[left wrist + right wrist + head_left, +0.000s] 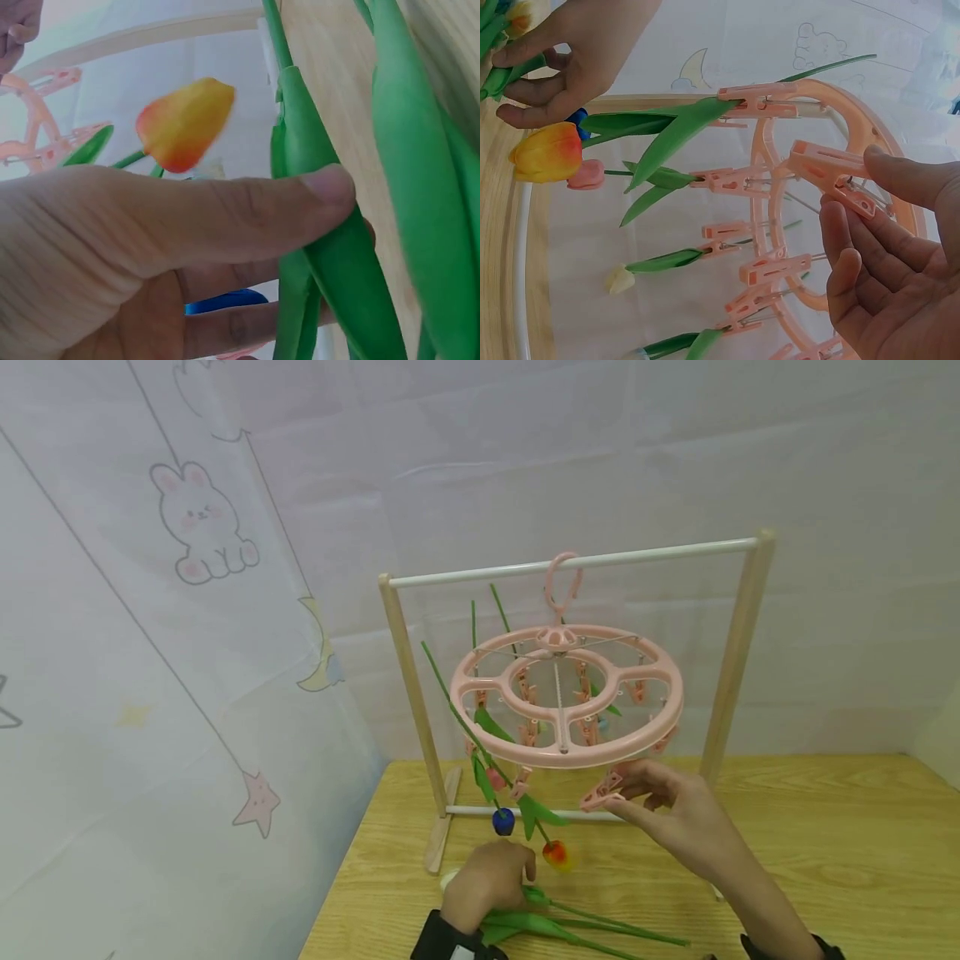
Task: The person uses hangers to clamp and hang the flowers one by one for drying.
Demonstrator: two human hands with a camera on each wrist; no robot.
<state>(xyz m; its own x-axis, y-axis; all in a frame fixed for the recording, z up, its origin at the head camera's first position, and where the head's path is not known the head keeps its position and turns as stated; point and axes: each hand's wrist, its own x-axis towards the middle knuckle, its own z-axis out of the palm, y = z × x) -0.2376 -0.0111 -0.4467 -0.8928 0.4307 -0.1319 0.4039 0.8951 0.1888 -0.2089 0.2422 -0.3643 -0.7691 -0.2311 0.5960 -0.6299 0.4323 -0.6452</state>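
My left hand point(491, 878) is low over the table and pinches the green leaves and stem of an artificial tulip point(306, 124) between thumb and fingers. The flower end of that tulip is hidden in the head view. My right hand point(682, 818) grips a pink clothespin point(829, 161) hanging at the near right of a round pink clip hanger point(641, 743). Between the clothespin's tips nothing is held. A red-yellow tulip point(556, 855), a blue tulip point(503, 822) and a pink tulip point(586, 174) hang flower-down from other clips, left of my right hand.
The hanger's hook point(561, 585) hangs on the white bar point(660, 555) of a wooden-post rack point(731, 668). More loose tulips with green leaves point(528, 924) lie on the wooden table point(840, 852) by my left hand. A white tulip point(620, 279) hangs farther back. Behind stands a printed cloth point(315, 485).
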